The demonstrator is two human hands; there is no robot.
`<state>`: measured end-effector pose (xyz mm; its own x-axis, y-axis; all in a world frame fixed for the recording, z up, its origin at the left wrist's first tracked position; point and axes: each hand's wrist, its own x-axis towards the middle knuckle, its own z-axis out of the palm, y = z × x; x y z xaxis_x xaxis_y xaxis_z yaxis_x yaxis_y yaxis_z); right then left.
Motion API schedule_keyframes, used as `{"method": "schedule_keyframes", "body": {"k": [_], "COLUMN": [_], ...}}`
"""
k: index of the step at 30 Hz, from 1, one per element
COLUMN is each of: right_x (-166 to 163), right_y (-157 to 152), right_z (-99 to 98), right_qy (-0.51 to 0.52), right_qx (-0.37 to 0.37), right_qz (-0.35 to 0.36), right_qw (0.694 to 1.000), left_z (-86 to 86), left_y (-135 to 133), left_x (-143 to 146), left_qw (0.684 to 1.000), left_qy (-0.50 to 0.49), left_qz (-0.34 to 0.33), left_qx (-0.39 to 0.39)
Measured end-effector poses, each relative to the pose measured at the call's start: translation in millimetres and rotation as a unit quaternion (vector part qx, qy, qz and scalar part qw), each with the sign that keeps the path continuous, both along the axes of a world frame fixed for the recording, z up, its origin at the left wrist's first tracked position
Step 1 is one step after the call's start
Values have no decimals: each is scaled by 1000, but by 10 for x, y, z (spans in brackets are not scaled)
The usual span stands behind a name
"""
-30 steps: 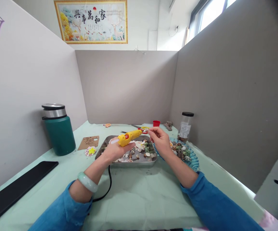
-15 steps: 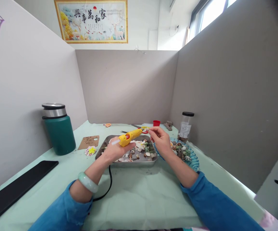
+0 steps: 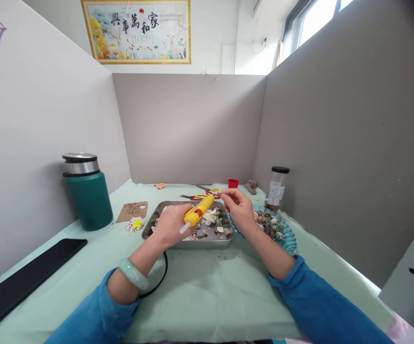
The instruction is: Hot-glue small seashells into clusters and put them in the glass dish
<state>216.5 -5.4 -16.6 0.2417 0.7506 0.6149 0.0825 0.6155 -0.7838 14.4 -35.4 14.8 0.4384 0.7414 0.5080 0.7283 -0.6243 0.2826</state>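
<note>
My left hand (image 3: 173, 224) is closed round a yellow glue gun (image 3: 198, 211), held over a metal tray (image 3: 151, 224) of small shells and stones. The gun's nozzle points up and right towards my right hand (image 3: 238, 206), and its clear glue stick sticks out at the lower left. My right hand's fingers pinch something small that I cannot make out, right at the nozzle tip. A black cord (image 3: 158, 281) runs from the gun down past my left wrist.
A blue glass dish (image 3: 288, 240) of shells lies right of the tray. Scissors (image 3: 199, 195), a red cap (image 3: 233, 183) and a jar (image 3: 275, 189) stand behind. A green flask (image 3: 87, 191), a cardboard tag (image 3: 132, 211), a flower piece (image 3: 135, 224) and a black slab (image 3: 20, 282) are left.
My left hand has rolled the glue gun, so its rear end with the glue stick has swung down and towards me. The right hand has stayed in place.
</note>
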Motion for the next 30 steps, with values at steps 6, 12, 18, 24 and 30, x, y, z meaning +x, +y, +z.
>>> {"method": "schedule_keyframes", "body": {"k": [6, 12, 18, 24, 30], "right_x": [13, 8, 4, 2, 2], "right_y": [27, 26, 8, 13, 10], "right_z": [-24, -28, -11, -16, -3], "right_qy": [-12, -14, -8, -3, 1], "right_qx": [4, 4, 0, 2, 3], "right_qz": [2, 2, 1, 7, 6], "right_qw": [1000, 1000, 1000, 1000, 1000], "left_z": [7, -33, -66, -81, -89], "left_y": [9, 32, 55, 56, 72], "left_x": [6, -2, -11, -7, -18], "left_qw": [1000, 999, 997, 997, 996], "left_qy": [11, 35, 44, 50, 54], "left_qz": [10, 14, 44, 19, -8], "left_qx": [14, 26, 46, 52, 63]}}
